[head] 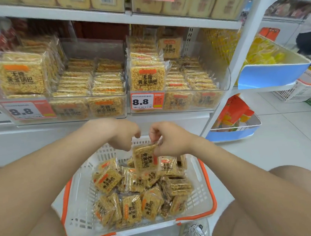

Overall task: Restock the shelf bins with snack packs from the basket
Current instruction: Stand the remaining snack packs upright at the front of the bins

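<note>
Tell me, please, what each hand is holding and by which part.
The right hand pinches one snack pack by its upper right corner, above the basket. The left hand, fingers curled, holds nothing that shows.

White shelf [169, 116] carries 2 clear snack bins [187, 109].

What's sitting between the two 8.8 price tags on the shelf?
Snack packs standing behind the left bin's clear front, in the head view.
</note>
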